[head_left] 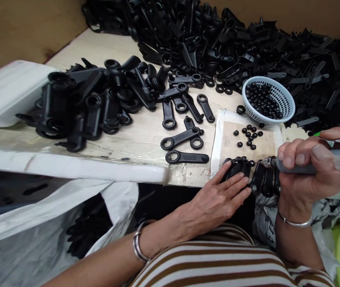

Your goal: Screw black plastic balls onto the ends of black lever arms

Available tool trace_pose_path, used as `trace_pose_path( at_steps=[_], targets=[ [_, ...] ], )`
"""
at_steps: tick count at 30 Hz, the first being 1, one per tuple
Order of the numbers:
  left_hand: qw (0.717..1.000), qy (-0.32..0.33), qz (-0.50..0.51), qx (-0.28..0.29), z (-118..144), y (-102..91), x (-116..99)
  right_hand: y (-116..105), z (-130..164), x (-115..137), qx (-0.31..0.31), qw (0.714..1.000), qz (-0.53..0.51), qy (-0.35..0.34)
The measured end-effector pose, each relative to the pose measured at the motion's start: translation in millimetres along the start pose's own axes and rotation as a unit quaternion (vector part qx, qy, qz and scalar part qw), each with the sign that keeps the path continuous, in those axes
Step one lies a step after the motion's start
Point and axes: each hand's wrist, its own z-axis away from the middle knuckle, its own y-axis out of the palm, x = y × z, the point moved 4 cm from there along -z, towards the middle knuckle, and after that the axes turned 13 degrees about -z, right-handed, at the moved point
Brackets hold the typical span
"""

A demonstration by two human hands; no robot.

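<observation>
My right hand [310, 167] is wrapped round a thick grey glue syringe [295, 164] with a metal nozzle and a thin tip pointing left. That tip meets the small black knobs on a row of black plastic handles [268, 181] standing side by side at the table's front edge. My left hand [220, 197] lies across the left handles of this row, fingers stretched out and resting on them. Several loose black balls [249, 135] are scattered on a white-edged mat [226, 127] just behind the row.
A light blue basket [289, 104] of black balls stands behind the mat. Black crank-shaped parts [187, 157] lie to the left, with larger heaps [188, 36] behind. A white box [14, 91] is far left; a green tub [337, 247] sits low right.
</observation>
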Motion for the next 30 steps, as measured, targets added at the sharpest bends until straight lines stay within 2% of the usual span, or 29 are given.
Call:
trace_pose_path(
  at_steps=[4, 10, 20, 30],
  targets=[
    [0.999, -0.022, 0.012, -0.023, 1.0, 0.6, -0.4, 0.4, -0.2, 1.5, -0.008, 1.0, 0.007, 0.005],
    [0.999, -0.048, 0.023, 0.0, 2.4, 2.8, -1.1, 0.4, 0.5, -0.9, -0.009, 1.0, 0.016, 0.012],
    [1.0, -0.011, 0.021, 0.006, 0.8, 5.8, -0.3, 0.8, 4.3, -5.8, -0.047, 0.998, 0.022, 0.022],
    [0.999, -0.02, 0.032, -0.025, -4.8, -2.7, 1.6, 3.6, 3.6, -8.0, -0.03, 0.997, 0.05, 0.048]
  ],
)
